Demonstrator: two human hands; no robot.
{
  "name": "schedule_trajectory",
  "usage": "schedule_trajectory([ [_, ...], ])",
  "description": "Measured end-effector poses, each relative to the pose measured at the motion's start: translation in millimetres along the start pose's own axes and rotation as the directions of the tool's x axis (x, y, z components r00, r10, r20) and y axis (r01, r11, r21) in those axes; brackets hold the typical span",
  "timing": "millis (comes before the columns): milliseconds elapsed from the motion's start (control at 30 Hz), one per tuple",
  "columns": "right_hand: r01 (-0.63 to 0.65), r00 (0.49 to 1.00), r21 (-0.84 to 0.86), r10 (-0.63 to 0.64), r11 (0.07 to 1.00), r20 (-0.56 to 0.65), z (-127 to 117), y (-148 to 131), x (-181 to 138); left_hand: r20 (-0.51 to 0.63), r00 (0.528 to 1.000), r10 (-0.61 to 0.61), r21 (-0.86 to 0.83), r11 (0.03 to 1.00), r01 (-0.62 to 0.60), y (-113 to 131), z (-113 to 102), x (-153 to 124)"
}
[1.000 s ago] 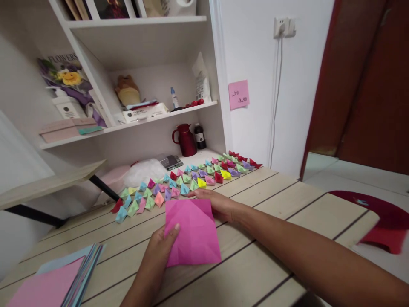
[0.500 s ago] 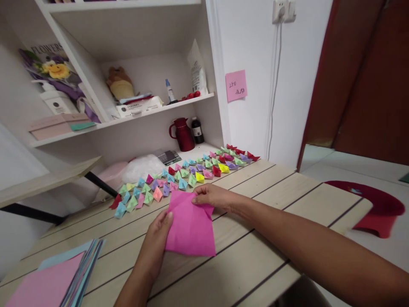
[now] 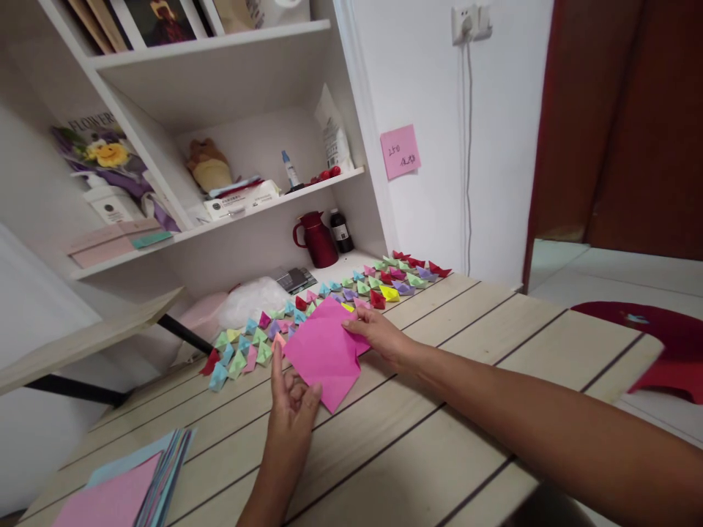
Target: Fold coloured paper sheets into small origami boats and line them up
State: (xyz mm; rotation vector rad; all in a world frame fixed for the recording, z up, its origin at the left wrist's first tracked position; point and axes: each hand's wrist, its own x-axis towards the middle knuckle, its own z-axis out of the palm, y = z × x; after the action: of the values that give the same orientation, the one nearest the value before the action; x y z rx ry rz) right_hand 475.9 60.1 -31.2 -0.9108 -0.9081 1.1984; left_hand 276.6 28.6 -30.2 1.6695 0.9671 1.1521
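Note:
A bright pink sheet of origami paper point(image 3: 324, 351) is held up over the table, with crease lines across it and its right corner folded back. My right hand point(image 3: 378, 333) pinches it at the right edge, thumb on top. At its lower left edge is my left hand point(image 3: 294, 399), index finger stretched upward and thumb apart. Whether the left fingertips touch the sheet I cannot tell. Behind the paper, rows of small folded paper boats point(image 3: 389, 293) in many colours stand on the table, some of them hidden by the sheet.
A stack of coloured paper point(image 3: 118, 490) lies at the front left of the slatted table point(image 3: 428, 439). Farther back are a red jug point(image 3: 317, 240), a dark bottle point(image 3: 341, 230) and a clear plastic bag point(image 3: 253, 301). A red stool point(image 3: 648, 344) stands right of the table.
The pink paper has been turned, so a corner now points down toward me. My left hand has loosened from its left edge and spread its fingers. My right hand still grips it.

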Motion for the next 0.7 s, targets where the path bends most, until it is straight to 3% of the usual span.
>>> schedule_trajectory([
  [100, -0.025, 1.0, 0.011, 0.025, 1.0, 0.015, 7.0, -0.5, -7.4, -0.03, 0.998, -0.055, -0.021, 0.998, 0.054, -0.9, -2.8, 1.9],
  [200, -0.06, 0.996, 0.027, 0.058, 0.998, 0.066, 11.1, 0.7, -11.6, -0.042, 0.991, -0.126, 0.09, 0.987, 0.13, -7.1, -8.0, 3.6],
  [333, -0.057, 0.992, 0.01, 0.056, 0.998, 0.113, 9.5, 1.1, -11.4, -0.144, 0.984, -0.103, 0.205, 0.97, 0.131, -11.5, -11.8, 3.0],
  [700, 0.033, 0.982, -0.196, 0.005, 0.98, 0.19, 5.5, 1.2, -10.5, -0.257, 0.963, -0.081, 0.079, 0.991, 0.105, -6.0, -19.6, 5.4],
])
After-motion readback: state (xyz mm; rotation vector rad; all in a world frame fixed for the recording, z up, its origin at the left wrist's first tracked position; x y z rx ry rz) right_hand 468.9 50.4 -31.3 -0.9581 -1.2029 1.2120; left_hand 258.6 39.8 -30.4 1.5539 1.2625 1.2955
